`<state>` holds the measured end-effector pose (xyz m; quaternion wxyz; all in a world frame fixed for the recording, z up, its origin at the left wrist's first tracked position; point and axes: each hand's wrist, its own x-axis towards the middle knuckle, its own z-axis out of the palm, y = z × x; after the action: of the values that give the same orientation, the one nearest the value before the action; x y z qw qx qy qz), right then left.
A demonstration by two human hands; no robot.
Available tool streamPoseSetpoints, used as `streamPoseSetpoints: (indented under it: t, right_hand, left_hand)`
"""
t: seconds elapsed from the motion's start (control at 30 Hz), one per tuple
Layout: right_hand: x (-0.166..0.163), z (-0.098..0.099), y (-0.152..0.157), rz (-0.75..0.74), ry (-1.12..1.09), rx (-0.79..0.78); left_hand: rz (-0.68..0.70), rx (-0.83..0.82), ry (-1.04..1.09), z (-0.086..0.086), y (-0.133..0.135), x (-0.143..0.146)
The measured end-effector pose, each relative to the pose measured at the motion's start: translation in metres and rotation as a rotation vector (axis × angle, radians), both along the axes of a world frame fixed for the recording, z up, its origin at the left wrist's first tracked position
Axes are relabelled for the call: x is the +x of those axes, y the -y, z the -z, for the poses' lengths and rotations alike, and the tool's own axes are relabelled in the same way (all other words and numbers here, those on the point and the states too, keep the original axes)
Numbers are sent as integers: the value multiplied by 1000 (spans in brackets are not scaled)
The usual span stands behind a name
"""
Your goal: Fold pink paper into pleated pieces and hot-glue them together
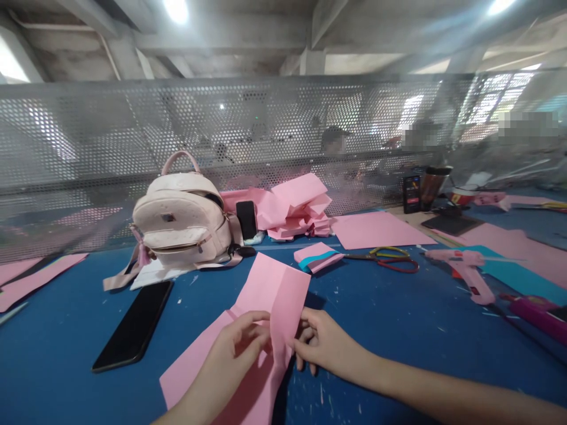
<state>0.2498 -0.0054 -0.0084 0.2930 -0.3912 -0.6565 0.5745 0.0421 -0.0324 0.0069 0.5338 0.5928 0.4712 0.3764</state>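
Note:
A folded sheet of pink paper (274, 295) stands partly raised off the blue table (390, 319) in front of me. My left hand (234, 354) pinches its lower left part with thumb and fingers. On the other side, my right hand (323, 345) grips the paper's right edge, fingers curled. The paper's lower portion lies flat on the table under my left forearm.
A black phone (135, 324) lies left of the paper. Behind it stands a pale pink backpack (183, 221). A pile of pink paper (295, 206), scissors (390, 260), a pink glue gun (467, 268) and a teal sheet (522, 277) lie farther back and right. A perforated metal screen (221, 136) closes the far edge.

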Motion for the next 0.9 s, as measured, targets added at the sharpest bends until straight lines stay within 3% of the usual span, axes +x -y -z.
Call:
streamPoseSetpoints:
  t: [0.53, 0.9]
  right_hand:
    - [2, -8, 1, -34, 80, 101]
    - [2, -14, 3, -52, 58, 31]
  left_hand:
    - [34, 13, -35, -17, -26, 18]
    - [35, -2, 36, -12, -31, 18]
